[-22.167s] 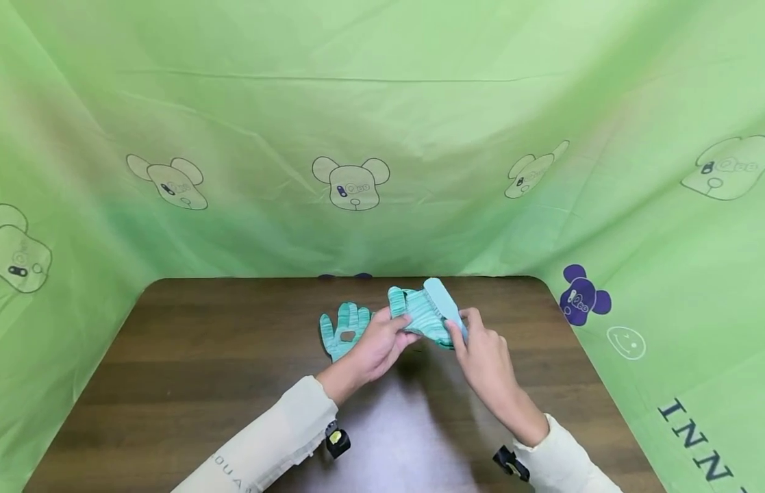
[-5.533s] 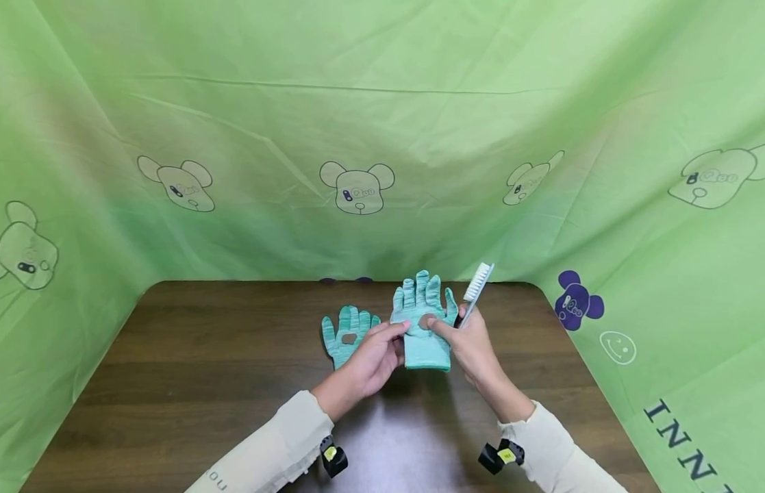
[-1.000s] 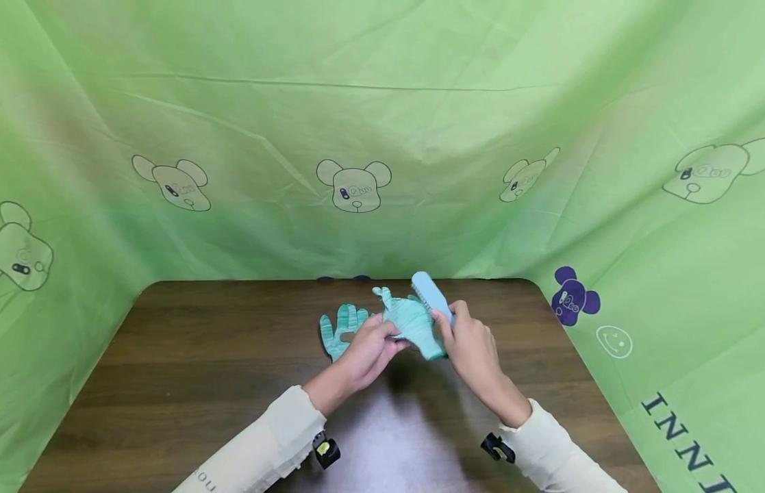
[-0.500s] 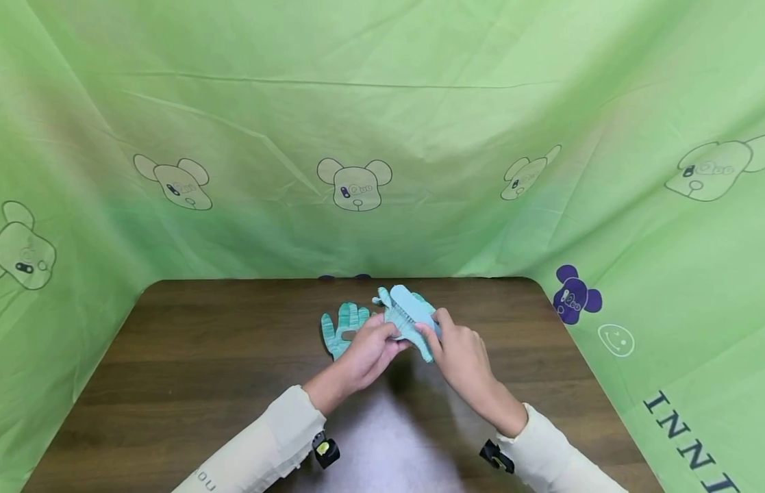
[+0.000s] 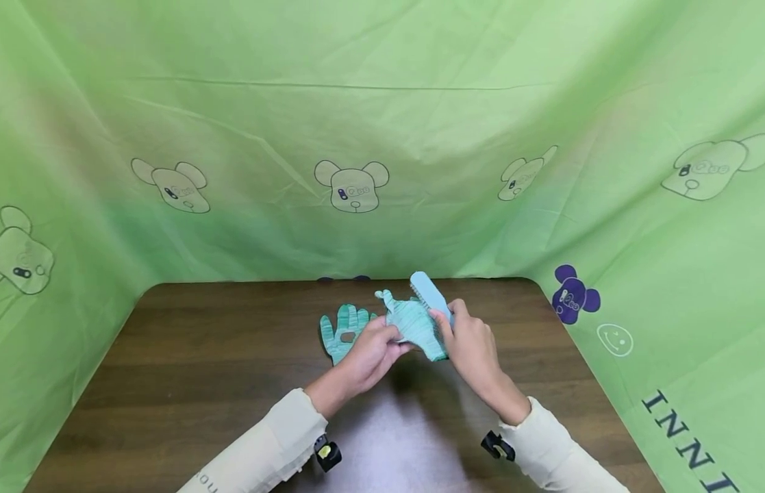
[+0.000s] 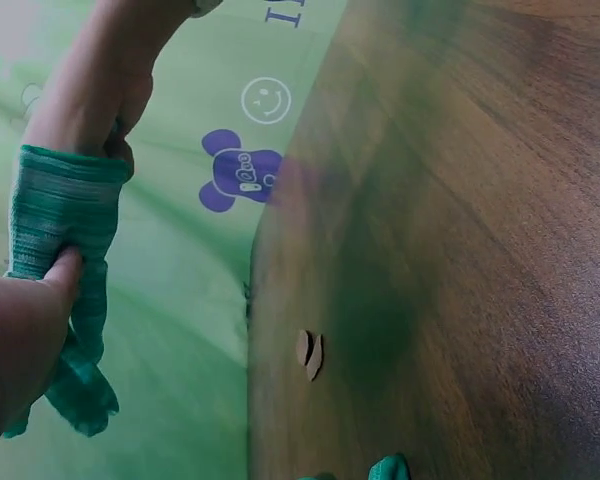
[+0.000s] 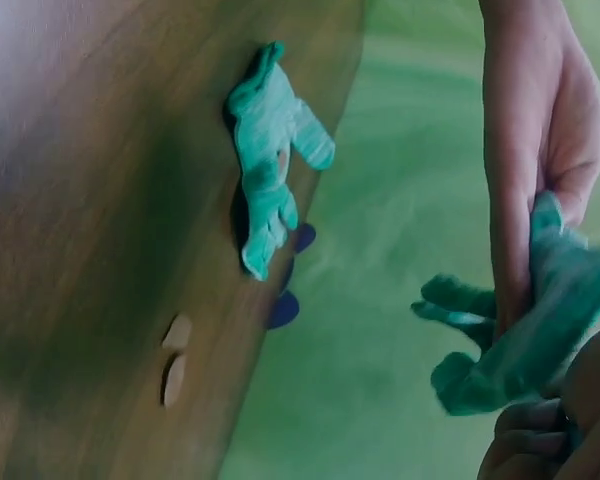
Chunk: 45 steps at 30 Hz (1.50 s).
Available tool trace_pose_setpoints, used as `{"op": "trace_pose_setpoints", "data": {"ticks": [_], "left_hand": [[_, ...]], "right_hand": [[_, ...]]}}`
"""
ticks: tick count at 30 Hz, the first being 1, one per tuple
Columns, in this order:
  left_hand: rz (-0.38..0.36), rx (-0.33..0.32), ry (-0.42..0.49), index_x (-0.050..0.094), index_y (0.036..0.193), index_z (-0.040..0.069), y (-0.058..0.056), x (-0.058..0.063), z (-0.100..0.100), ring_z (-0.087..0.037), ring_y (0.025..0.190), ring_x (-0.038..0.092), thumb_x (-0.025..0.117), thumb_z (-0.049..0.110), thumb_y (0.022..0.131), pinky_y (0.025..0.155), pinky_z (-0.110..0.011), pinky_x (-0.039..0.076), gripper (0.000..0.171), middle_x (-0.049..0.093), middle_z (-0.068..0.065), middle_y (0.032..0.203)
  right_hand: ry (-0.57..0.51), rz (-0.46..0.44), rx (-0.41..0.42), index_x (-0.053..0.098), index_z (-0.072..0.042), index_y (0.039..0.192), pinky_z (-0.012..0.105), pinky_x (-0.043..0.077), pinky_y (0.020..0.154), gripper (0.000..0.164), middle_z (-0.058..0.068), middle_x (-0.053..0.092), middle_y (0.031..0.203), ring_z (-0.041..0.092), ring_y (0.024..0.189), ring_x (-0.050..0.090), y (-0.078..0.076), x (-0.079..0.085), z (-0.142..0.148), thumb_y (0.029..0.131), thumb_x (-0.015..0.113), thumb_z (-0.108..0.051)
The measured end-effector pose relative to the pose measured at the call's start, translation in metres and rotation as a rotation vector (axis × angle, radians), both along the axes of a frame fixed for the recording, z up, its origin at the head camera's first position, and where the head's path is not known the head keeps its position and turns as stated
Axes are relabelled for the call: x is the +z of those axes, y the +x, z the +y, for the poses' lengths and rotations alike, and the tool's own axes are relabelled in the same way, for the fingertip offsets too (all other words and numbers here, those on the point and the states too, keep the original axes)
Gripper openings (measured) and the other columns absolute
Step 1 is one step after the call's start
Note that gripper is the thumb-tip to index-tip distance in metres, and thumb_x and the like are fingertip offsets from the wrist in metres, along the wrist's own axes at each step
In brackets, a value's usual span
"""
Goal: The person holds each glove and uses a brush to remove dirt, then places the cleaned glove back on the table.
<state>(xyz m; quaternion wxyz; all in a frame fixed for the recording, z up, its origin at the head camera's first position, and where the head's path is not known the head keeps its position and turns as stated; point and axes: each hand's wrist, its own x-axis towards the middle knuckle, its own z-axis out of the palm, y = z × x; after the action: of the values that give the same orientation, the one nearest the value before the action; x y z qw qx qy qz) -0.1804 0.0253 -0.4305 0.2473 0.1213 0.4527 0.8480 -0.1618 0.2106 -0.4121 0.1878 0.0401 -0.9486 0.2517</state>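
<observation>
My left hand (image 5: 371, 350) pinches a teal knit glove (image 5: 411, 320) above the table, its cuff end towards the right. A light blue brush (image 5: 429, 290) is gripped in my right hand (image 5: 477, 350), bristle side down and left against the glove's upper right. A second teal glove (image 5: 334, 337) lies on the table just behind my left hand, with a brown patch (image 5: 348, 337) on its palm. The right wrist view shows this lying glove (image 7: 268, 140) in full. The brush is hidden there behind my right-hand fingers (image 7: 528, 440).
Two small flat brown pieces (image 6: 314, 358) lie on the wooden table (image 5: 191, 383) below the hands, near its far edge. A green cloth (image 5: 357, 123) with printed bear heads surrounds the table at the back and both sides.
Since 5.5 seconds ago, the held glove has turned from its brown-patched palm, and the brush has swung from upright onto it. In the last second, the brush went down left, then back up right.
</observation>
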Motion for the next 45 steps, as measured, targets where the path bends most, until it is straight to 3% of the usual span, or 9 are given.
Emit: {"op": "trace_pose_setpoints", "data": {"ticks": [4,10,17,30,35,40,43,45], "left_hand": [[-0.027,0.023,0.01,0.032,0.149,-0.011,-0.001,0.001,-0.001,-0.026,0.141,0.044,0.028,-0.008,0.096,0.122,-0.049,0.036,0.053,0.038,-0.025,0.158],[-0.017,0.025,0.045,0.026,0.152,-0.012,-0.002,0.003,-0.001,-0.029,0.145,0.039,0.026,-0.008,0.095,0.125,-0.049,0.03,0.057,0.033,-0.026,0.16],[-0.015,0.013,0.05,0.02,0.156,-0.009,0.002,0.002,0.004,-0.035,0.152,0.028,0.024,-0.013,0.09,0.125,-0.051,0.028,0.066,0.027,-0.025,0.165],[0.014,0.018,-0.002,0.029,0.154,-0.009,0.005,0.005,0.004,-0.028,0.146,0.036,0.026,-0.011,0.09,0.124,-0.051,0.032,0.064,0.034,-0.023,0.162],[-0.003,0.027,0.01,0.028,0.153,-0.011,0.004,0.003,0.004,-0.031,0.149,0.034,0.026,-0.01,0.092,0.124,-0.051,0.032,0.061,0.033,-0.025,0.162],[-0.006,0.049,0.0,0.032,0.149,-0.011,0.001,0.001,0.003,-0.025,0.141,0.044,0.027,-0.008,0.095,0.121,-0.045,0.038,0.054,0.039,-0.023,0.157],[0.015,0.043,0.015,0.033,0.148,-0.011,-0.001,0.001,0.003,-0.023,0.138,0.046,0.026,-0.009,0.094,0.121,-0.044,0.039,0.054,0.04,-0.023,0.156],[0.018,0.034,0.03,0.031,0.15,-0.011,0.0,0.001,0.003,-0.024,0.139,0.045,0.026,-0.01,0.093,0.122,-0.045,0.037,0.057,0.038,-0.023,0.157]], "right_hand": [[-0.075,-0.019,0.025,0.058,-0.008,0.105,0.035,0.042,0.051,0.027,0.003,0.053,0.061,0.021,0.057,0.05,0.008,0.002,-0.003,0.103,0.06,-0.035],[0.113,0.067,0.175,0.054,-0.008,0.098,0.028,0.033,0.043,0.028,-0.006,0.038,0.054,0.014,0.048,0.039,0.02,0.002,-0.014,0.101,0.063,-0.034],[0.233,0.178,0.04,0.055,-0.007,0.094,0.036,0.032,0.038,0.03,-0.001,0.038,0.048,0.024,0.041,0.043,0.012,-0.003,-0.013,0.095,0.071,-0.032],[0.2,0.187,0.005,0.058,-0.005,0.094,0.042,0.038,0.038,0.029,0.003,0.044,0.048,0.029,0.043,0.049,0.0,0.002,-0.006,0.096,0.071,-0.031],[0.131,0.13,-0.003,0.059,-0.005,0.098,0.038,0.037,0.04,0.028,0.003,0.046,0.051,0.024,0.045,0.047,-0.001,0.006,-0.003,0.099,0.067,-0.032],[0.047,0.038,0.102,0.057,-0.008,0.098,0.029,0.035,0.044,0.026,-0.002,0.045,0.055,0.015,0.049,0.043,0.011,0.013,-0.01,0.102,0.063,-0.033],[0.099,0.02,0.17,0.055,-0.009,0.096,0.028,0.033,0.044,0.027,-0.006,0.04,0.055,0.014,0.049,0.039,0.018,0.012,-0.015,0.101,0.063,-0.035],[0.151,0.046,0.173,0.055,-0.009,0.095,0.028,0.032,0.043,0.028,-0.007,0.036,0.054,0.015,0.048,0.036,0.019,0.01,-0.016,0.099,0.065,-0.035]]}}
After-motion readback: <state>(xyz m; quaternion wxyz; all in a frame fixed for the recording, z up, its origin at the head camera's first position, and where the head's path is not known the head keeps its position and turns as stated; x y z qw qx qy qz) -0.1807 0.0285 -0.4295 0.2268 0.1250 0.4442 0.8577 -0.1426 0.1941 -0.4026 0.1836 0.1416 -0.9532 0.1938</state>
